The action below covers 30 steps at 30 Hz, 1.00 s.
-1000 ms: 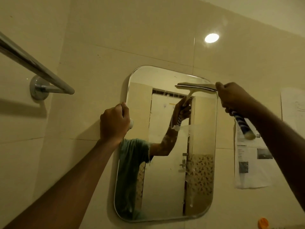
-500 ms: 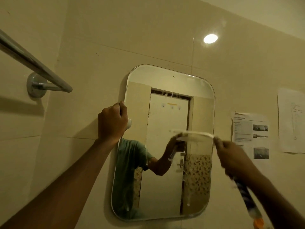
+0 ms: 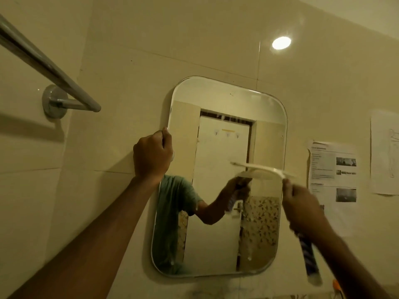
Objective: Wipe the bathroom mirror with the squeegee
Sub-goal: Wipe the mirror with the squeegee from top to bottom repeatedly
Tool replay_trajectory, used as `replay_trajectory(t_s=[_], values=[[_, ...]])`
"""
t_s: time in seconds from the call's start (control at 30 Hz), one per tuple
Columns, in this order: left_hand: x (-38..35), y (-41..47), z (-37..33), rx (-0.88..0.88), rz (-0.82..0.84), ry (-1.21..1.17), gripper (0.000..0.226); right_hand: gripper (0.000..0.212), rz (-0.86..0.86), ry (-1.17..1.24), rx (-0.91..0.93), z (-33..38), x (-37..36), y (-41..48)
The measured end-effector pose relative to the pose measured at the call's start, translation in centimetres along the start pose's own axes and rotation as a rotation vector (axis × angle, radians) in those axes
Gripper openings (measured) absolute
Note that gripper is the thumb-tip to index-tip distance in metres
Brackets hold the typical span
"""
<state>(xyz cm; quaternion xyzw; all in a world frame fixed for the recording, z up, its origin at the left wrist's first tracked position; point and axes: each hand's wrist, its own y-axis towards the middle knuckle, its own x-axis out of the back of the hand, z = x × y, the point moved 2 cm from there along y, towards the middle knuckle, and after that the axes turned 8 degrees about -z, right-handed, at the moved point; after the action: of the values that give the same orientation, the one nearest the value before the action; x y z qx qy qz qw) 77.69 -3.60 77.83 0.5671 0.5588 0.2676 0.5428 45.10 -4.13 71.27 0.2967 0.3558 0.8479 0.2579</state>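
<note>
A rounded rectangular mirror [image 3: 218, 238] hangs on the tiled wall. My left hand [image 3: 152, 156] grips its left edge at mid height, fingers curled around the rim. My right hand [image 3: 304, 212] is closed around the blue-and-white handle of a squeegee [image 3: 262, 169]. Its pale blade lies about level across the right half of the glass, near mid height, blurred by motion. The handle end [image 3: 309, 264] sticks out below my fist. The mirror reflects my arm and a door.
A chrome towel rail [image 3: 54, 74] juts out from the wall at upper left. Printed paper sheets [image 3: 333, 169] are stuck to the wall right of the mirror. A small orange object [image 3: 336, 285] shows at the bottom right edge. A ceiling light glares on the tiles.
My right hand dragged the squeegee from the mirror's top right down to about mid height, where it has stayed for the last half second. My left hand stayed on the left edge.
</note>
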Motion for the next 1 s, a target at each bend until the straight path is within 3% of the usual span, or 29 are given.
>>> replay_trajectory(t_s=[0.13, 0.23, 0.47, 0.8, 0.9, 1.0], values=[[0.4, -0.8, 0.1, -0.035, -0.003, 0.007, 0.043, 0.043, 0.086, -0.037, -0.048, -3.0, -2.1, -5.5], [0.6, -1.4, 0.4, -0.059, 0.001, 0.040, 0.042, 0.043, 0.112, -0.044, -0.033, -2.3, -1.0, -4.8], [1.3, -2.5, 0.4, -0.066, 0.043, 0.069, 0.041, 0.046, -0.046, 0.036, 0.044, 1.5, 1.9, 2.7], [2.4, -4.9, 0.9, -0.053, 0.083, 0.057, 0.039, 0.040, -0.027, -0.054, -0.063, -7.7, -5.5, -11.1], [2.7, -5.3, 0.9, -0.035, 0.078, 0.062, 0.040, 0.043, 0.026, -0.094, -0.078, -8.3, -5.5, -12.4], [2.9, -5.9, 1.1, -0.012, 0.076, 0.079, 0.040, 0.043, 0.012, 0.015, -0.030, -6.9, -3.8, -10.0]])
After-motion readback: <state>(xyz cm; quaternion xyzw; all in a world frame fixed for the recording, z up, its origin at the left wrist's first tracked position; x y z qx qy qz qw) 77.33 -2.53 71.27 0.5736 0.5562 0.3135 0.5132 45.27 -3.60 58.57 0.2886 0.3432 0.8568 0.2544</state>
